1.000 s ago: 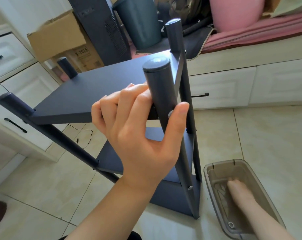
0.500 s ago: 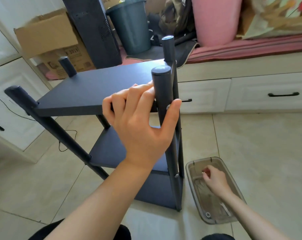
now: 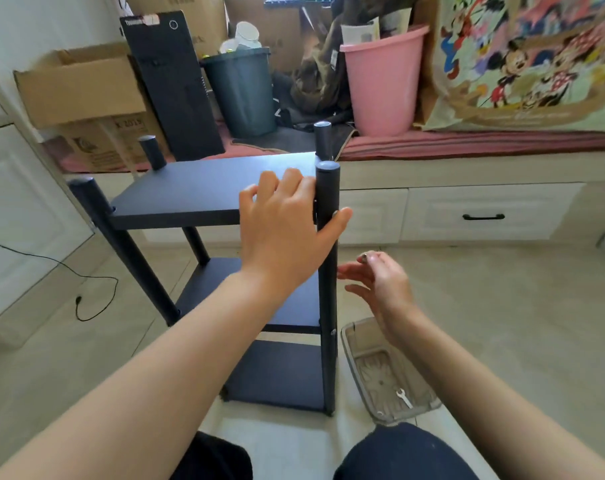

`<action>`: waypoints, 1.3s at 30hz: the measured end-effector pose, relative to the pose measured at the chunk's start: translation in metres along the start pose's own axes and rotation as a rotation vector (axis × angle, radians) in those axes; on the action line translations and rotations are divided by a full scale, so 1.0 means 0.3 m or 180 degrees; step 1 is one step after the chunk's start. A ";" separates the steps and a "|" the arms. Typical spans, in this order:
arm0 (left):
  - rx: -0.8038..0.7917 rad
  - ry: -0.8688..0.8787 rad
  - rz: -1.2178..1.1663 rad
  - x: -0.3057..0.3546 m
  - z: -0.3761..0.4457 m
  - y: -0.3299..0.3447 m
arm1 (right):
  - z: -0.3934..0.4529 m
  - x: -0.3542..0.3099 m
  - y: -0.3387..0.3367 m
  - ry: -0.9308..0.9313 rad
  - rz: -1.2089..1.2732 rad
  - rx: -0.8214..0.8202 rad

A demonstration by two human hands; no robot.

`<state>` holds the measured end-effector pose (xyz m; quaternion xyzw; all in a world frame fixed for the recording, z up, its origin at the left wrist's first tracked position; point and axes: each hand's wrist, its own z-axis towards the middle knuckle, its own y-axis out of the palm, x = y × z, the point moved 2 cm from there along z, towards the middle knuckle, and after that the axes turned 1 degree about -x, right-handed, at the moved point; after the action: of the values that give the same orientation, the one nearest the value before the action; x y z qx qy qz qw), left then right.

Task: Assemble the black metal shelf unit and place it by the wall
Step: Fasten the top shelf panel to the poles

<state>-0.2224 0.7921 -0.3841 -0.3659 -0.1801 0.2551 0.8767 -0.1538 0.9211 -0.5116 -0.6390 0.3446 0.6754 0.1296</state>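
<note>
The black metal shelf unit (image 3: 197,199) stands upright on the tiled floor with three boards and four round posts. My left hand (image 3: 287,230) holds the near right post (image 3: 327,188) just below its cap, fingers over the top board and thumb round the post's right side. My right hand (image 3: 377,282) hovers to the right of that post at mid height, pinching a small dark screw (image 3: 364,258) between thumb and forefinger. A clear plastic parts tray (image 3: 354,341) lies on the floor by the shelf's right foot, with a small wrench (image 3: 404,398) in it.
White drawers (image 3: 481,216) under a cushioned bench run behind the shelf. On the bench stand a pink bucket (image 3: 380,81), a dark bin (image 3: 240,91), a black computer tower (image 3: 171,88) and cardboard boxes (image 3: 82,98). A black cable (image 3: 82,299) trails on the floor at left. My knees are at the bottom edge.
The shelf has gone from tilted to upright. My right hand has left the parts tray and risen beside the post with a screw pinched in its fingers. The view has pulled back.
</note>
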 end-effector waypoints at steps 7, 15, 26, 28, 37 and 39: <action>-0.0658 0.0030 0.0011 -0.027 0.043 -0.030 | -0.034 -0.009 0.170 0.0113 -0.0288 -0.0164; -0.0392 -0.0157 -0.0266 -0.125 0.034 -0.078 | 0.002 -0.011 0.274 0.0129 -0.0340 -0.0367; -0.0128 -0.0945 -0.0915 -0.549 0.035 -0.275 | 0.004 -0.092 0.687 0.0036 -0.0617 -0.0869; -0.0148 -0.1191 -0.1098 -0.650 0.008 -0.320 | -0.010 -0.091 0.776 -0.0032 -0.0729 -0.1019; 0.0390 -0.2079 -0.1743 -1.004 -0.196 -0.517 | -0.068 0.011 1.133 0.0104 -0.1114 -0.1440; 0.0575 -0.2247 -0.1903 -1.057 -0.249 -0.544 | -0.083 0.032 1.206 0.0087 -0.1128 -0.1523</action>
<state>-0.3885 0.4692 -0.3552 -0.1111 -0.5418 0.1149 0.8252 -0.3587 0.6394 -0.4108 -0.7106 0.0604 0.6957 0.0864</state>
